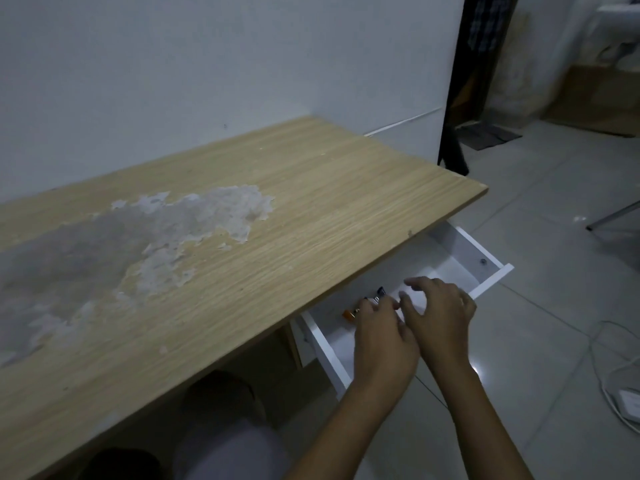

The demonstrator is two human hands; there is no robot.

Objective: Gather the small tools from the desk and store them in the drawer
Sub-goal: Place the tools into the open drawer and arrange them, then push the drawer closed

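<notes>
The white drawer (491, 282) stands pulled out under the right end of the wooden desk (311, 209). Both hands reach into it. My left hand (384, 337) rests over the drawer's middle, its fingertips by a small dark and silver tool (380, 294). An orange tool (349, 314) lies on the drawer floor just left of that hand. My right hand (440, 313) hovers beside it with fingers spread and curled, nothing visible in it. Whether the left hand grips anything is hidden by the hand itself.
The desk top has a large worn grey patch (138, 244). White cables and a power adapter (628, 400) lie on the tiled floor at the right. A metal leg (613, 216) slants in from the right edge. A dark doorway (478, 81) opens behind the desk.
</notes>
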